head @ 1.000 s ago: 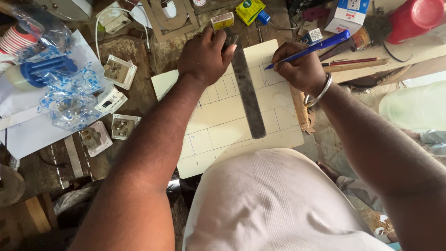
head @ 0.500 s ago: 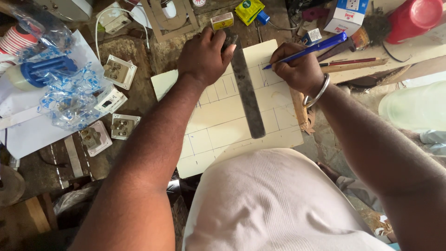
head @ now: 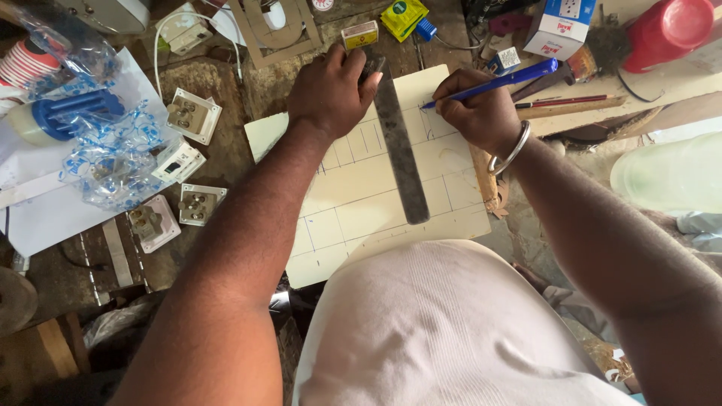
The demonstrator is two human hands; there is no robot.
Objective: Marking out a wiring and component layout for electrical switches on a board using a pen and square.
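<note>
A cream board (head: 361, 203) marked with blue grid lines lies on the workbench in front of me. A dark metal ruler (head: 398, 150) rests lengthwise on it. My left hand (head: 331, 94) presses down on the ruler's far end. My right hand (head: 477, 113), with a metal bangle on the wrist, grips a blue pen (head: 511, 77) whose tip touches the board just right of the ruler's edge.
Several white electrical sockets (head: 192, 116) and a crumpled plastic bag (head: 98, 143) lie to the left. A red container (head: 665, 30), a white and blue box (head: 560, 26), a yellow packet (head: 402, 16) and a small matchbox (head: 359, 34) crowd the far edge.
The pen tip has moved slightly along the ruler's edge near the board's far end. My left hand stays pressed on the ruler.
</note>
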